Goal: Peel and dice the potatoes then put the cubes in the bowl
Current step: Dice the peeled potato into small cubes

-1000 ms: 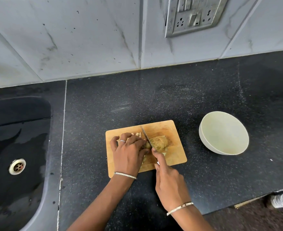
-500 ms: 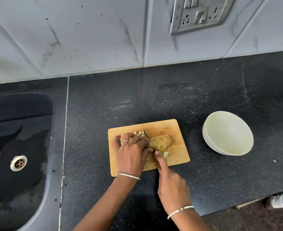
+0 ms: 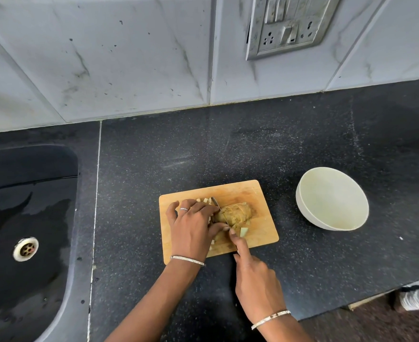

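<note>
A partly sliced potato [image 3: 237, 211] lies on the wooden cutting board [image 3: 255, 193], with a few cut cubes [image 3: 205, 200] just beside its far left end. The left hand [image 3: 193, 229] curls its fingers over the potato's left part, pinning it down. The right hand [image 3: 255, 277] grips the knife [image 3: 219, 209] (handle hidden in the fist), index finger stretched along the blade's back, the blade set into the potato. A pale bowl [image 3: 302, 206] stands right of the board, apart from it, on the dark countertop [image 3: 154, 169].

Head camera looks steeply down, close, over counter [image 3: 277, 149] toward wall [image 3: 129, 58]
</note>
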Tool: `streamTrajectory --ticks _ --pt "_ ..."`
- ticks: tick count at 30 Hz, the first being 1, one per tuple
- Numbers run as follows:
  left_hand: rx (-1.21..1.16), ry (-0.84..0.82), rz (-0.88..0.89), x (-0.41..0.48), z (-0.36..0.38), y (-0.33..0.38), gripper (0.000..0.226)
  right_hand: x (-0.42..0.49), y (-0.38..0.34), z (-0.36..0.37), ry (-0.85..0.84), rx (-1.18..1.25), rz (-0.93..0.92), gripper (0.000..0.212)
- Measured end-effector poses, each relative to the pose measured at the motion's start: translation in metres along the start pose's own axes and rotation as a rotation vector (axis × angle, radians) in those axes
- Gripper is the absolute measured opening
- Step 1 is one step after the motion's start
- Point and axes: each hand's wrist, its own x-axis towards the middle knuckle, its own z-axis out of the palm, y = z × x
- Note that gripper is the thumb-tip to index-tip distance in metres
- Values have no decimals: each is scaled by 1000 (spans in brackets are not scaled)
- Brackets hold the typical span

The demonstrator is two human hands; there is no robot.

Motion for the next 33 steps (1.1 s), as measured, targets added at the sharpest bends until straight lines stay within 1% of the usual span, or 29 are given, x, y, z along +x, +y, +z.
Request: streamTrajectory --ticks 3,8,14,23,28,33 --pt "11 -56 22 3 -6 4 38 -1 -1 -1 0 -4 6 62" --pt "-64 -97 4 3 -7 4 34 -1 -1 -5 -3 38 -16 51" --pt "-104 -96 -4 2 -7 1 29 -7 3 -6 -9 58 -37 50" --pt "-18 -116 42 0 -5 2 32 -9 5 -6 -24 54 -30 50" --pt "-27 -99 70 -7 -3 1 27 -9 5 -5 -12 48 -30 50" --pt "-15 -121 101 -9 -2 4 33 -9 5 -4 -7 50 -18 51"
